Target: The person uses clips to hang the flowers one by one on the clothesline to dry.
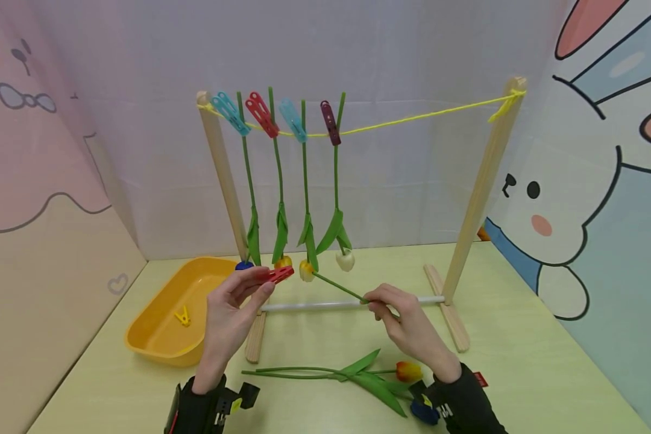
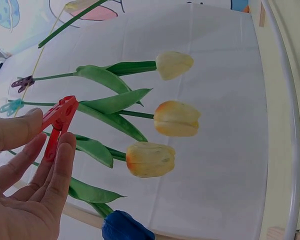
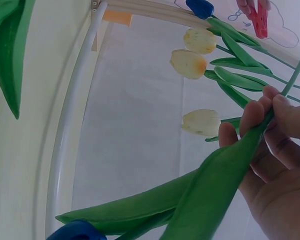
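Note:
In the head view my left hand (image 1: 233, 310) pinches a red clothespin (image 1: 281, 275) between thumb and fingers. To its right, my right hand (image 1: 409, 319) pinches the green stem of an artificial tulip (image 1: 339, 286), whose free end points up-left near the clothespin. Long leaves (image 3: 210, 190) of this tulip spread below the fingers in the right wrist view; I cannot tell which flower head is its own. A blue flower head (image 3: 77, 231) shows at that view's bottom edge. Behind the hands, several tulips (image 1: 345, 259) hang upside down from a yellow string (image 1: 412, 120).
Light blue, red and maroon clothespins (image 1: 331, 123) grip the hung stems. Wooden posts (image 1: 483, 193) carry the string, with a white rod (image 1: 325, 306) low between them. A yellow basin (image 1: 157, 319) at left holds a yellow clothespin (image 1: 182, 316). An orange-red tulip (image 1: 408, 371) lies in front.

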Available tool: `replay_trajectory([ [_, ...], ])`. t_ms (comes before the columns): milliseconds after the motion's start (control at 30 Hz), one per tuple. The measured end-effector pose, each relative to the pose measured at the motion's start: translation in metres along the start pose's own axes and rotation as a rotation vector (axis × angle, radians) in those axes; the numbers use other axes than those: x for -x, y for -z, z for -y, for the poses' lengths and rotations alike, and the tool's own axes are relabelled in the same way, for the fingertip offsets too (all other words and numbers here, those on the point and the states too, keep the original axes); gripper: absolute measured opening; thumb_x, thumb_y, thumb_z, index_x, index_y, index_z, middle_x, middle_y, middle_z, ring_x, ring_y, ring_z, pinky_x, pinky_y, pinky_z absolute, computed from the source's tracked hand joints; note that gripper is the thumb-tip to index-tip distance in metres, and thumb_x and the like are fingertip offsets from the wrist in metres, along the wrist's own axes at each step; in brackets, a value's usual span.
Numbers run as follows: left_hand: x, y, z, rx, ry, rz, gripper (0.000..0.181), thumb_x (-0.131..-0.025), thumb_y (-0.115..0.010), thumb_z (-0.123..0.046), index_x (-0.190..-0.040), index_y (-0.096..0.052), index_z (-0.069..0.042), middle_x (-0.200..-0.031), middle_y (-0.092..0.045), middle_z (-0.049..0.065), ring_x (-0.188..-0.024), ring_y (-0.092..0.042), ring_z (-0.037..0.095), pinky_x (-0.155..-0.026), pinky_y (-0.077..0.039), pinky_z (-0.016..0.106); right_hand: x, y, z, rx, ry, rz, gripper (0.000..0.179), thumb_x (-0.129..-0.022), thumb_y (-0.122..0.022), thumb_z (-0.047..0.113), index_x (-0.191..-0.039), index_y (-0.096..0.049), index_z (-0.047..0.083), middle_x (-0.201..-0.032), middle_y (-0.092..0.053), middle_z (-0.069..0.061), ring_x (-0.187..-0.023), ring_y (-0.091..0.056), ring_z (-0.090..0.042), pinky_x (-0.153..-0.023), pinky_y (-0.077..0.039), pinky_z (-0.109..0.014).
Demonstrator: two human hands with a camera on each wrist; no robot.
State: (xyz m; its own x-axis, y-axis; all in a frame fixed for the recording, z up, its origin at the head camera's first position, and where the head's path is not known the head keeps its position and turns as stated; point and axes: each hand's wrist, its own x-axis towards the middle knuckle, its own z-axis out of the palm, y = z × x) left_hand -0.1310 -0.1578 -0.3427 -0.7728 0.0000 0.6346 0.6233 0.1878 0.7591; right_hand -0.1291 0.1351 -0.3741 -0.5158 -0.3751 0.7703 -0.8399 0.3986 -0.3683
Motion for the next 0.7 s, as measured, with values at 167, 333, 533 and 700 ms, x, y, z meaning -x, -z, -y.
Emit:
replay_trajectory([
  [167, -0.0005, -0.0011, 0.0000, 0.017, -0.014, 0.004, 0.030, -0.082, -0.069, 0.008, -0.111, -0.066, 0.006, -0.099, -0.069, 0.022, -0.085, -0.067, 0.015, -0.080, -0.051, 0.011, -0.0025, 0.0032, 0.0033, -0.048, -0.003, -0.016, 0.032, -0.076, -0.065, -0.023, -0.097, -0.066, 0.001, -0.082, -0.062, -0.005, -0.063, -0.053, -0.014, -0.054, -0.049, -0.030],
  [333, -0.0005, -0.0018, -0.0005, 0.014, -0.026, 0.004, 0.029, -0.081, -0.069, 0.009, -0.111, -0.065, 0.007, -0.098, -0.069, 0.023, -0.085, -0.067, 0.015, -0.080, -0.051, 0.011, -0.0042, 0.0056, 0.0066, -0.103, -0.062, -0.011, 0.027, -0.081, -0.063, -0.019, -0.097, -0.066, 0.002, -0.081, -0.061, -0.002, -0.066, -0.055, -0.011, -0.057, -0.049, -0.027],
  [533, 0.0003, -0.0024, -0.0006, 0.011, -0.026, 0.004, 0.029, -0.081, -0.069, 0.009, -0.110, -0.065, 0.007, -0.099, -0.069, 0.023, -0.085, -0.067, 0.015, -0.080, -0.051, 0.011, -0.0028, 0.0068, 0.0061, -0.158, -0.090, -0.009, 0.025, -0.084, -0.060, -0.018, -0.097, -0.065, 0.002, -0.078, -0.061, -0.005, -0.069, -0.056, -0.013, -0.059, -0.047, -0.024],
  [700, 0.0014, -0.0030, -0.0005, -0.004, -0.023, 0.003, 0.029, -0.081, -0.069, 0.008, -0.110, -0.066, 0.006, -0.097, -0.070, 0.021, -0.084, -0.067, 0.014, -0.079, -0.052, 0.011, -0.0030, 0.0075, 0.0064, -0.178, -0.100, -0.012, 0.026, -0.084, -0.059, -0.019, -0.097, -0.065, 0.002, -0.077, -0.062, -0.008, -0.070, -0.059, -0.014, -0.058, -0.049, -0.029],
])
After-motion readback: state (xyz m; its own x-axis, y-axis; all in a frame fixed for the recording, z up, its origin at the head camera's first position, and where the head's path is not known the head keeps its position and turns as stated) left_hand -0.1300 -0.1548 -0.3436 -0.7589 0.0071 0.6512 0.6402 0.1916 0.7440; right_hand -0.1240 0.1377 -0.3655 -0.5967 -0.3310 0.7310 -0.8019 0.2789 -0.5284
